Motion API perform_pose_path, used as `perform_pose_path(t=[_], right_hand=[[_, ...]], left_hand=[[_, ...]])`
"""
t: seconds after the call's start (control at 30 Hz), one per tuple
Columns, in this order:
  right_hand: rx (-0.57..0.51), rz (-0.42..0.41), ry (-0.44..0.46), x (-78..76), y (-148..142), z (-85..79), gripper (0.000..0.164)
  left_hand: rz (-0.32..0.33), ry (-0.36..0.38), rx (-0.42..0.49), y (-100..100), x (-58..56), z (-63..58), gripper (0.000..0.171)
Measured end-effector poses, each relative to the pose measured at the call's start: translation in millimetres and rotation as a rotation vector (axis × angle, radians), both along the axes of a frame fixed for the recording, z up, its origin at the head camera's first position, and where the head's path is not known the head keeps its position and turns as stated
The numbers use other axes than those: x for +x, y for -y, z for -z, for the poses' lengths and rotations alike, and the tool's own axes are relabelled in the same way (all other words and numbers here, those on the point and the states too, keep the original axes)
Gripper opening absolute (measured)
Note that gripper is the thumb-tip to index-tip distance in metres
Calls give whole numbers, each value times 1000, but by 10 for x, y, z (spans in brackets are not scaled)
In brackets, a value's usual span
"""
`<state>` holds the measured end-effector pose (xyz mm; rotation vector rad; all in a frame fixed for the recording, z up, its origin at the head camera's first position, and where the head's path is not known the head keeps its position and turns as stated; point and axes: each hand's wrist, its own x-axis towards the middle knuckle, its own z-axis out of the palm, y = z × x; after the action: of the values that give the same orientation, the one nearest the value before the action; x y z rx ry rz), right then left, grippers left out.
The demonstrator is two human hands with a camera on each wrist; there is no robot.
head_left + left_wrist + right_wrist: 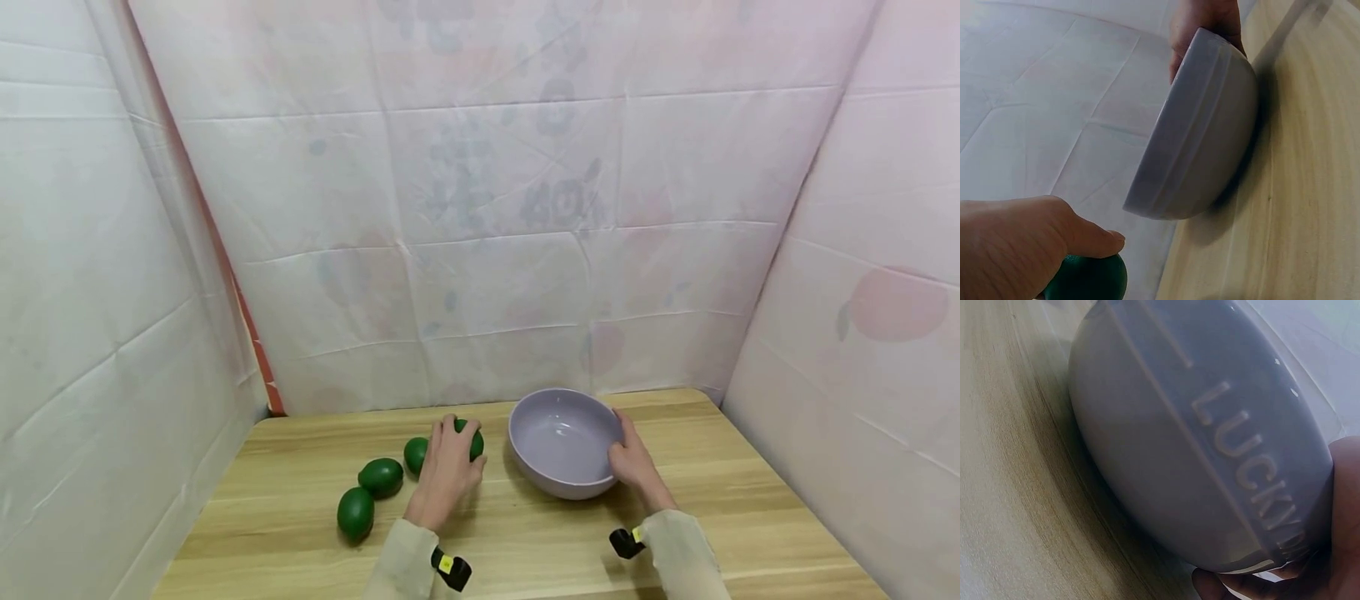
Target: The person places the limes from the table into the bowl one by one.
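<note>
My left hand (447, 467) grips a dark green lime (476, 442), with fingers over its top and the thumb along its near side. In the left wrist view that thumb lies across the same lime (1090, 276). To the right of it is a lavender bowl (562, 437), with nothing inside it. My right hand (636, 462) holds the bowl by its right side, thumb at the rim and fingers round the outside. Raised letters reading "LUCKY" show on the bowl's wall (1166, 444) in the right wrist view.
Three more limes lie in a slanting row left of my left hand: one close beside it (416, 456), a middle one (381, 477) and the nearest one (356, 514). The wooden table (525, 550) meets a pale hanging sheet (495, 275) at its back.
</note>
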<state>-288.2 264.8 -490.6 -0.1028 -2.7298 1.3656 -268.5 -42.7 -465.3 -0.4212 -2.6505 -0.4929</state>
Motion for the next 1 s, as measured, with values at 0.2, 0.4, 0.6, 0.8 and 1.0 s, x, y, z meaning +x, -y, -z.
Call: perform_pose_path(t=[0.2,0.4,0.6,0.8,1.0], right_hand=[[-11,2,24,1,2,-9,68],[-11,5,36,-5,-4,-9,69],[-2,6,33,-17,-8,-12,68],[-2,13,29,-8,-2,-23,68],[3,16,24,-11,15,-34,67]], left_hand=[[15,-26,-13,-17,-51,-86,46],[23,-72,-40,-71,-115,-157,47],[34,-82,-49,-137,-148,-226,48],[57,-81,-48,-215,-167,-308,48],[85,-78,-50,-273,-169,-377,46]])
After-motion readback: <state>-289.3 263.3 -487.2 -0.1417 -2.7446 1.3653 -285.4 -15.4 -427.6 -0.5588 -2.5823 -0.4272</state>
